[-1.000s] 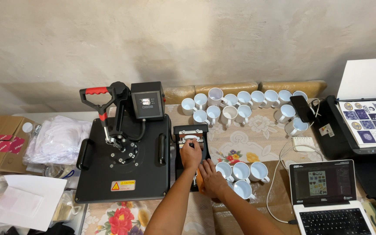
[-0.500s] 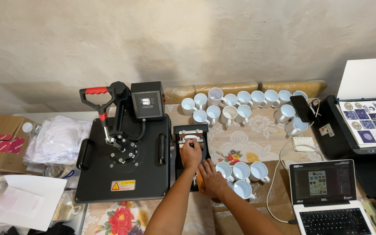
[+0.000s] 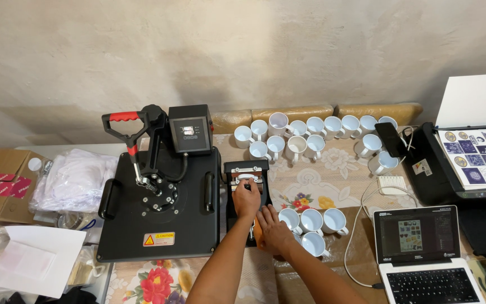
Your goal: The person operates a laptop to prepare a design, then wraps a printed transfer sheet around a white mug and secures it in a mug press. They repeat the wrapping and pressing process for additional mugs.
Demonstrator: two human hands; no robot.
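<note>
Black metal makes up the small mug press, which sits in the middle of the frame, just right of the big flat heat press. The left hand lies on top of the mug press, curled over its middle part, though I cannot tell how tight the hold is. The right hand rests at the lower right side of the press, fingers bent around something orange, maybe a handle; I cannot tell for sure. It looks like the person is setting or closing the mug press, and the next move would need a firm, steady push with both hands. Four white mugs stand very close to the right hand, so there is little room on that side. More white mugs stand in rows toward the upper middle, well apart from the hands. A laptop sits at the lower right, and a printer at the right edge. The flowered cloth above the four mugs is open room.
</note>
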